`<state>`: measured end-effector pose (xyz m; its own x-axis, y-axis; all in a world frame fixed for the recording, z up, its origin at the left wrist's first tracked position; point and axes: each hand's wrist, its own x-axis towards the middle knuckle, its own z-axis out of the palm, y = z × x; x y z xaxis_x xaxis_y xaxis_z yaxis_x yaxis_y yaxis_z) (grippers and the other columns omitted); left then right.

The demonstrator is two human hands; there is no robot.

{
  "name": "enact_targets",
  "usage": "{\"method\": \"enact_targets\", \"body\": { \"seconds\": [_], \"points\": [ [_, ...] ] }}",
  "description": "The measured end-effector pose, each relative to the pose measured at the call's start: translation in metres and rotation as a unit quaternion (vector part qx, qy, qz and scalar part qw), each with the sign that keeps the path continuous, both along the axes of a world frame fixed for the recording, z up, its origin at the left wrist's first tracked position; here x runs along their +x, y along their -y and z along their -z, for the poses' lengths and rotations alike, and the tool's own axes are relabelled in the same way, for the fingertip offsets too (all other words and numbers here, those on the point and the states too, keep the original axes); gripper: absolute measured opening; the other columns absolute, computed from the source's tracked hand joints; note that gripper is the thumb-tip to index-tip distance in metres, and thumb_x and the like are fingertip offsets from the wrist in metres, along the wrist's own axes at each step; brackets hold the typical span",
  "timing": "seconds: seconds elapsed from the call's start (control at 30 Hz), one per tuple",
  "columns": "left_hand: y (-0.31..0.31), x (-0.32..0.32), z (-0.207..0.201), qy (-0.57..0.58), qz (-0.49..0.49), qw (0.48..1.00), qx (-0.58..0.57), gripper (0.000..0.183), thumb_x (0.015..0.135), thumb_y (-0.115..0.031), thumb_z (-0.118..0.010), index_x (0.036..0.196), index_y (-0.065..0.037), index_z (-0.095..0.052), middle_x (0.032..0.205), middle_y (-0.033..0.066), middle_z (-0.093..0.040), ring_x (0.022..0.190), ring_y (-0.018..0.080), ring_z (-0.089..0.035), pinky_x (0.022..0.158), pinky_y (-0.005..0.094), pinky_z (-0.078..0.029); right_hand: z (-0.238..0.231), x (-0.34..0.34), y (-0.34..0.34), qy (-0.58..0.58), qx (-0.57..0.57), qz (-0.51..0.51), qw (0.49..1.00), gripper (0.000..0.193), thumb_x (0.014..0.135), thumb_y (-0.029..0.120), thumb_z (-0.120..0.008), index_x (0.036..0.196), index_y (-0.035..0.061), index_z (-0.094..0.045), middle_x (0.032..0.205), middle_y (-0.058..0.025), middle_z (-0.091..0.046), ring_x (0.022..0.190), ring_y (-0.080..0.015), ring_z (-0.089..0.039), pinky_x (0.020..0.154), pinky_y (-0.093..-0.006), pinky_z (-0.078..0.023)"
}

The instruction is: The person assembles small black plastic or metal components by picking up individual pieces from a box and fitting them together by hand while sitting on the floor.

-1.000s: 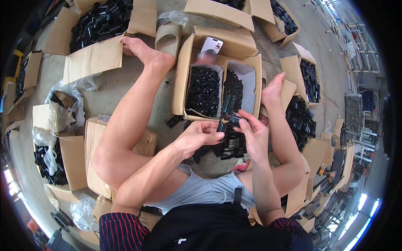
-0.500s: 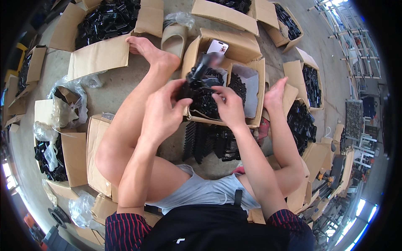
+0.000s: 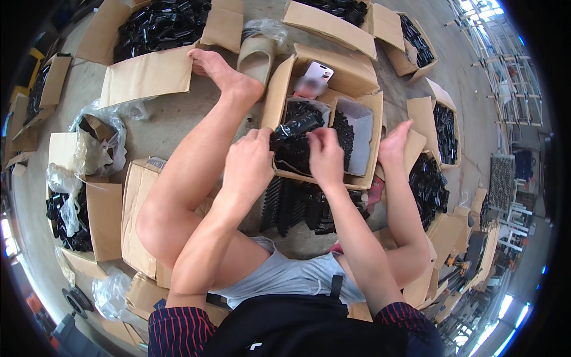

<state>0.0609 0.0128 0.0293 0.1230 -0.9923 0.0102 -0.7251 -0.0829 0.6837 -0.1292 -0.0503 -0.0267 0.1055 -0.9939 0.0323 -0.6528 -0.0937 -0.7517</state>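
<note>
My left hand is closed on the near end of a glossy black plastic part, which points away to the right over the open cardboard box. Just right of it, my right hand has its fingers pinched together by the part; anything between them is too small to make out. Below both hands, small black pieces fill the box's left compartment. More tiny black pieces lie in the right compartment, against its pale grey lining.
A phone leans inside the box's far end. Neat rows of black parts lie on the floor between my legs. Cartons of black parts surround me, including one far left and one at right. A sandal lies beyond my left foot.
My left hand has turned over and tipped the black part from pointing up and away to lying lower, toward the right. My right hand's fingers have drawn together beside it.
</note>
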Motion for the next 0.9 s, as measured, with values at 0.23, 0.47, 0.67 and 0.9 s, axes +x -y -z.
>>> {"method": "enact_targets", "body": {
  "seconds": [0.23, 0.47, 0.67, 0.9],
  "points": [
    [0.003, -0.024, 0.022, 0.021, 0.030, 0.999, -0.019, 0.040, 0.080, 0.000, -0.071, 0.119, 0.001, -0.061, 0.105, 0.0189, -0.066, 0.098, 0.0364, -0.065, 0.087, 0.0456, -0.053, -0.018, -0.043, -0.013, 0.377, 0.194, 0.132, 0.896, 0.015, 0.105, 0.014, -0.053, 0.115, 0.0021, -0.052, 0.105, -0.0142, -0.067, 0.087, -0.0171, -0.069, 0.079, -0.0289, -0.058],
    [0.009, -0.032, 0.033, 0.045, 0.032, 0.995, -0.082, 0.044, 0.080, 0.000, -0.071, 0.122, 0.001, -0.059, 0.102, 0.0177, -0.067, 0.094, 0.0343, -0.065, 0.086, 0.0449, -0.052, -0.047, -0.037, -0.018, 0.305, 0.142, 0.011, 0.942, 0.019, 0.096, 0.002, -0.064, 0.115, -0.0004, -0.067, 0.105, -0.0093, -0.069, 0.093, -0.0175, -0.069, 0.087, -0.0270, -0.057],
    [0.010, -0.030, 0.030, 0.049, 0.032, 0.996, -0.070, 0.058, 0.079, 0.001, -0.071, 0.133, -0.003, -0.048, 0.093, 0.0164, -0.068, 0.090, 0.0324, -0.067, 0.080, 0.0435, -0.048, -0.078, 0.006, -0.006, 0.082, -0.034, -0.148, 0.985, 0.019, 0.089, -0.001, -0.068, 0.108, 0.0003, -0.068, 0.098, -0.0134, -0.071, 0.088, -0.0235, -0.070, 0.079, -0.0342, -0.057],
    [0.009, -0.034, 0.027, 0.024, 0.022, 0.996, -0.087, 0.064, 0.079, 0.004, -0.070, 0.137, -0.003, -0.042, 0.090, 0.0168, -0.068, 0.090, 0.0338, -0.067, 0.081, 0.0430, -0.046, -0.067, 0.012, 0.017, -0.059, -0.183, -0.294, 0.936, 0.018, 0.085, -0.002, -0.068, 0.102, 0.0018, -0.066, 0.093, -0.0126, -0.069, 0.088, -0.0308, -0.066, 0.077, -0.0397, -0.055]
  ]
}}
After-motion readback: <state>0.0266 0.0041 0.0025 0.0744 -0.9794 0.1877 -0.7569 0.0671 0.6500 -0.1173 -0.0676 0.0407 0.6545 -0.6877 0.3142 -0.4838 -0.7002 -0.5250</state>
